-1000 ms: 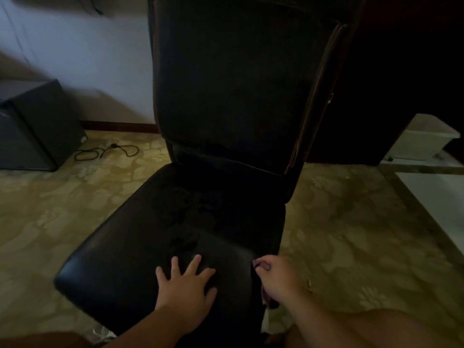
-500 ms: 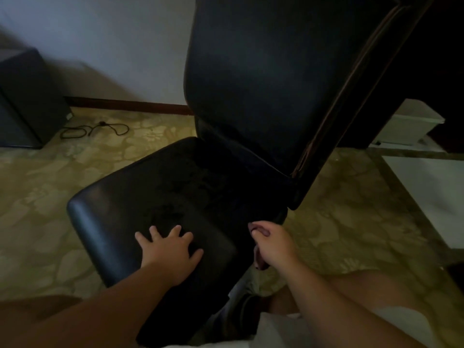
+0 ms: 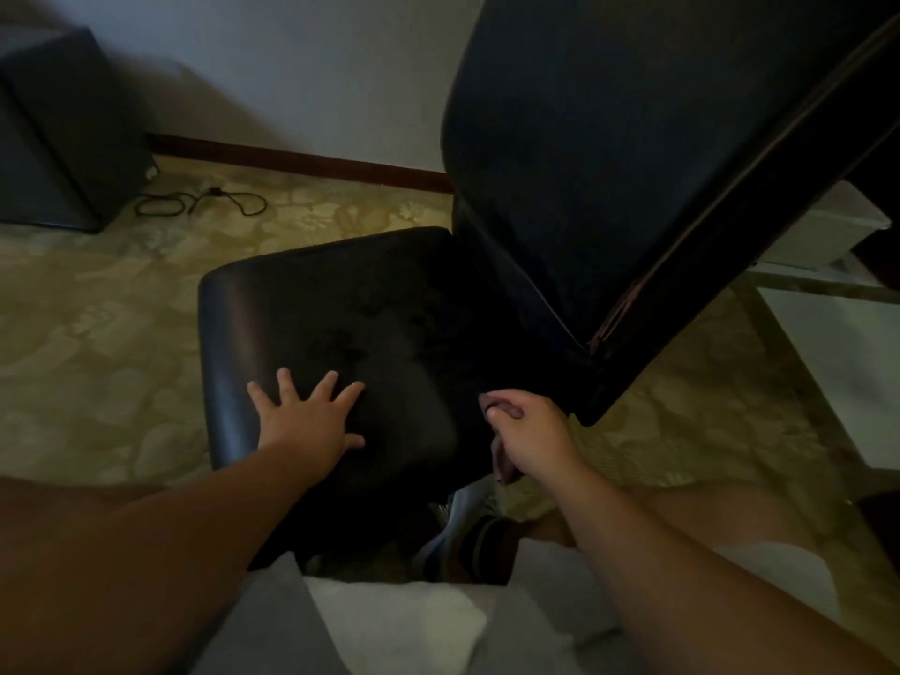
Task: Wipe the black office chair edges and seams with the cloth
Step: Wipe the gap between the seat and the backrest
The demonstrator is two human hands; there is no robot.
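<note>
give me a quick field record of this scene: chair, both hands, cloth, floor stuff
chair: black, seat facing the camera, backrest at upper right
left hand: flat on the seat, fingers spread
right hand: curled at the seat's right edge, gripping a dark cloth, mostly hidden
floor: patterned; cable by a dark cabinet

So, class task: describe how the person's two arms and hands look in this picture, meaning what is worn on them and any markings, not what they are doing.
Both forearms are bare up to the frame edge: no sleeves, gloves, watch or bracelets show. The left hand and right hand carry no visible rings or markings, though the light is dim. Nothing else is worn on either arm.
</note>
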